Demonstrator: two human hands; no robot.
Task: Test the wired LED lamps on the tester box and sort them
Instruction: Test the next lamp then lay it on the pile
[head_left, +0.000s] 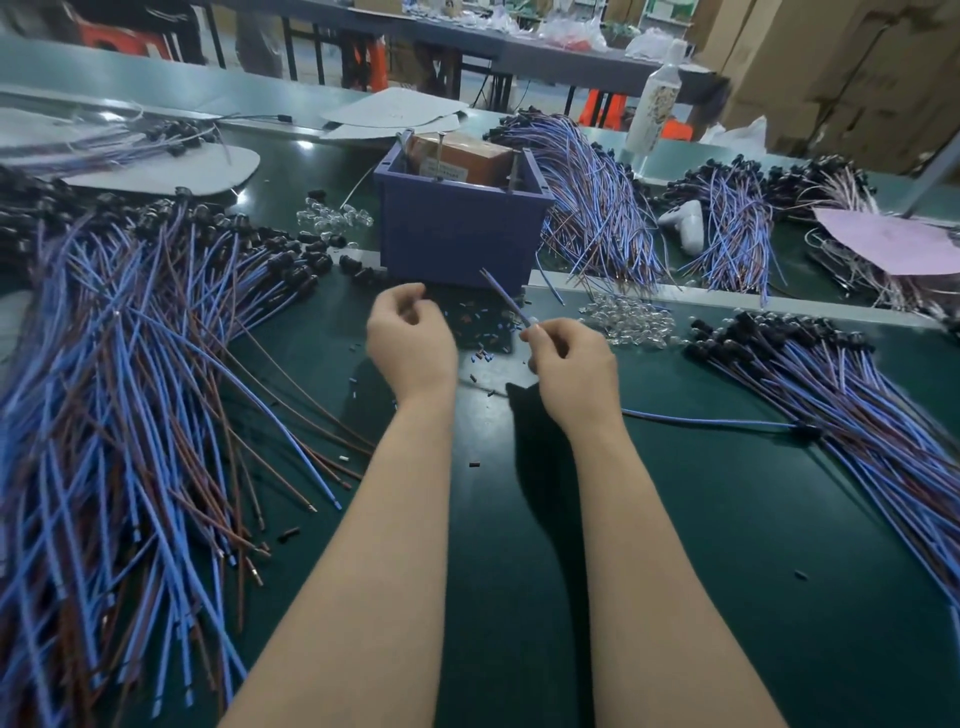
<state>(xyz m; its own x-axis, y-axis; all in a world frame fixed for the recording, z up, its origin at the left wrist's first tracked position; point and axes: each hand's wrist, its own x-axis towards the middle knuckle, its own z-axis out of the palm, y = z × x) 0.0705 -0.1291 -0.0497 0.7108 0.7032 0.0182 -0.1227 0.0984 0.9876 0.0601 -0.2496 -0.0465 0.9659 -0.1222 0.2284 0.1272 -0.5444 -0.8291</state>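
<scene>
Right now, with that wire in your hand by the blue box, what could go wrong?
The wire pinched in the right hand seems to trail off toward the pile on the right, so lifting it to the blue box might snag other lamps and drag them along. The clear beads lie just past that hand and could get knocked around.

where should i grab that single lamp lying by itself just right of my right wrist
Pinch its blue wire mid-length, coming straight down from above. That stretch lies flat and alone on the mat, while its black head sits at the edge of the right-hand pile, where neighbours could snag.
</scene>
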